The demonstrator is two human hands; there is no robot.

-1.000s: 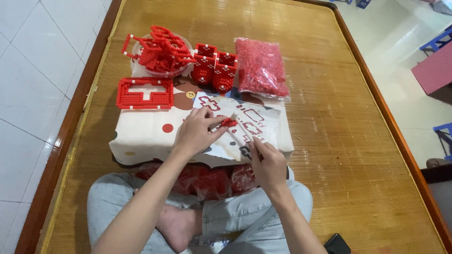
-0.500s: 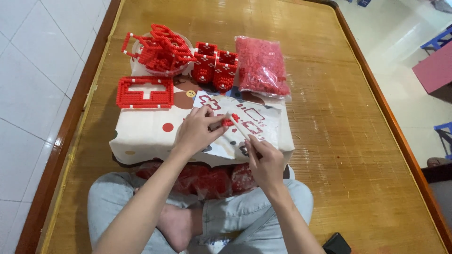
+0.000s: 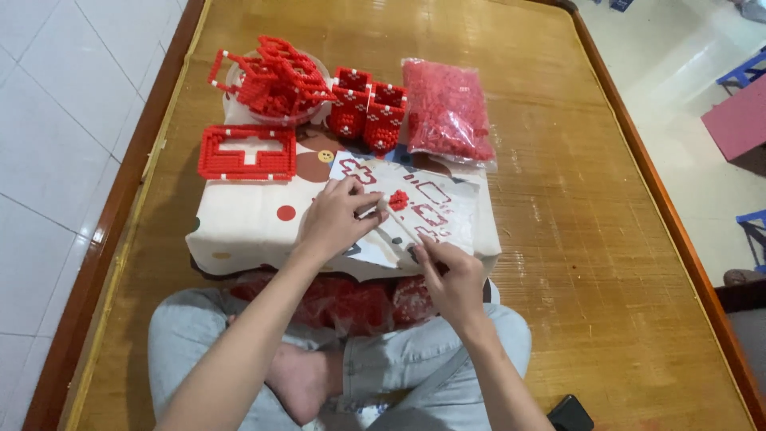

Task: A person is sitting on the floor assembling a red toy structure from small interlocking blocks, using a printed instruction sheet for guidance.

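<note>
My left hand (image 3: 339,217) rests on a white pattern sheet (image 3: 435,209) and pinches a small cluster of red beads (image 3: 398,199) at its fingertips. My right hand (image 3: 452,275) holds a thin white stick or thread (image 3: 396,221) that runs up to the cluster. The sheet lies on a white box with coloured dots (image 3: 247,223) in front of my crossed legs.
Behind the box sit a flat red beaded panel with a white cross (image 3: 247,152), a bowl heaped with red beaded frames (image 3: 271,80), small red beaded boxes (image 3: 367,112) and a bag of red beads (image 3: 445,112). A dark phone (image 3: 570,413) lies by my right knee. Woven mat has a wooden rim (image 3: 120,215).
The red bead cluster has shifted slightly right on the sheet with my left fingertips. My right hand has drawn a little down and toward me.
</note>
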